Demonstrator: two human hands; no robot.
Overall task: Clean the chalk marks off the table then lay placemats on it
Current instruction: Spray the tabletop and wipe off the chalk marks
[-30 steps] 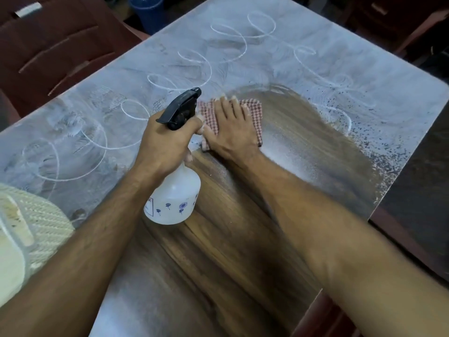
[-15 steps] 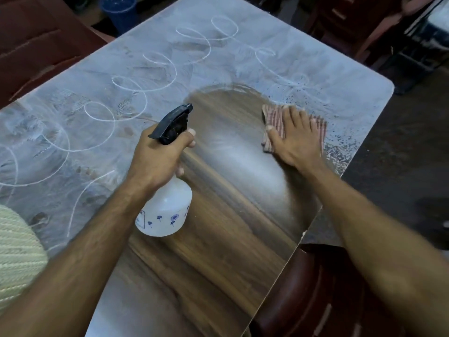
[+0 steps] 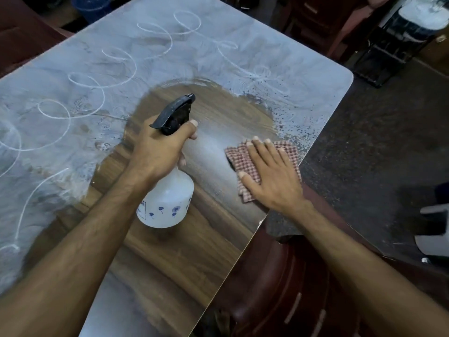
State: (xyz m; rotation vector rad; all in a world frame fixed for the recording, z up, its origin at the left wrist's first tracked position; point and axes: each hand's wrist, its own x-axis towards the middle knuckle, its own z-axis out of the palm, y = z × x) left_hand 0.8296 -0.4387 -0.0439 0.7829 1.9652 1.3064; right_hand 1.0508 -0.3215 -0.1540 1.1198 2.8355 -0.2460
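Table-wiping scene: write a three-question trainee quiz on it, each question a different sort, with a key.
1. True or false: the left hand grips the spray bottle.
2. The right hand presses on: A) a sponge B) a checked cloth C) a placemat.
3. Fill in: chalk loops remain on the ____ part of the table, beyond the wiped patch.

Key: 1 true; 2 B; 3 far.

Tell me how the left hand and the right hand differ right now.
The left hand curls around the spray bottle neck, while the right hand lies flat with fingers spread. The left hand holds the bottle above the table; the right hand presses the checkered cloth down near the table's right edge. Both are bare.
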